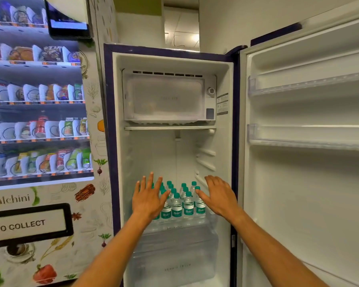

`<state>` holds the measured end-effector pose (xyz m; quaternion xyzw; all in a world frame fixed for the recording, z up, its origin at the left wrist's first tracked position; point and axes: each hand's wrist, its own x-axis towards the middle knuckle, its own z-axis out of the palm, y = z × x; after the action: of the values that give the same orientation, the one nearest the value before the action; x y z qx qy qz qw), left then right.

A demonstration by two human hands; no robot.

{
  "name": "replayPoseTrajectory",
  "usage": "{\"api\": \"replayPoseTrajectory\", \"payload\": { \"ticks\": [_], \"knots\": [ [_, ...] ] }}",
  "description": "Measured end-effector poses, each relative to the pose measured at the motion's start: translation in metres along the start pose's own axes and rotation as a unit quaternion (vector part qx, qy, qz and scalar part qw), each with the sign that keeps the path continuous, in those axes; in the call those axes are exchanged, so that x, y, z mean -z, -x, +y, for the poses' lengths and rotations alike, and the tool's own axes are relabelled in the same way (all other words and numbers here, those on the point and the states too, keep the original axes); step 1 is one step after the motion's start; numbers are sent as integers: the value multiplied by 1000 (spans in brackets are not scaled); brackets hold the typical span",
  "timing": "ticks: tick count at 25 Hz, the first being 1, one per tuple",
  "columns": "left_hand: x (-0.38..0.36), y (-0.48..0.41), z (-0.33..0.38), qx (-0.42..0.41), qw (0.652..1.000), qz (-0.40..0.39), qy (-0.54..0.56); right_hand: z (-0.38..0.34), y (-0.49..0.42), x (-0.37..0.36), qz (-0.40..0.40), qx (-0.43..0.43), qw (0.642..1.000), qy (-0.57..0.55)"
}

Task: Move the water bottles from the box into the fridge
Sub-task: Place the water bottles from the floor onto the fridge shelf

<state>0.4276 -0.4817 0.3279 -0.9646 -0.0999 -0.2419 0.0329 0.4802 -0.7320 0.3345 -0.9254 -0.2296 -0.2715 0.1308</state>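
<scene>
While both hands (pixel 148 198) (pixel 220 196) flank water bottles (pixel 177 206) (fingers spread), fridge (pixel 174 59) gapes.

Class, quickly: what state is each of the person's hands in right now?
Left hand: open, fingers spread, holding nothing, in front of the water bottles.
Right hand: open, fingers straight, holding nothing.

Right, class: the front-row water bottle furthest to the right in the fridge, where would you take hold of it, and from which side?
Probably the labelled waist of that bottle, from the front-right with the right hand. It stands upright, neighbours crowd its left and back, and only its front and right faces look free.
</scene>
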Motion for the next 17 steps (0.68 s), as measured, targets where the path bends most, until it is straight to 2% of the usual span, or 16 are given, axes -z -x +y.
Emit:
{"api": "replayPoseTrajectory", "payload": {
  "ticks": [5,12,14,17],
  "knots": [
    [21,35,-35,16,999,28,-37,18,38,26,20,-2,1000,-10],
    [50,-2,-85,34,990,105,-87,28,30,13,4,-4,1000,-4],
    [58,-29,-95,11,981,163,-109,29,9,10,4,10,1000,3],
    [70,-89,-106,-70,958,242,-141,25,-53,16,27,57,998,31]
  ]
}}
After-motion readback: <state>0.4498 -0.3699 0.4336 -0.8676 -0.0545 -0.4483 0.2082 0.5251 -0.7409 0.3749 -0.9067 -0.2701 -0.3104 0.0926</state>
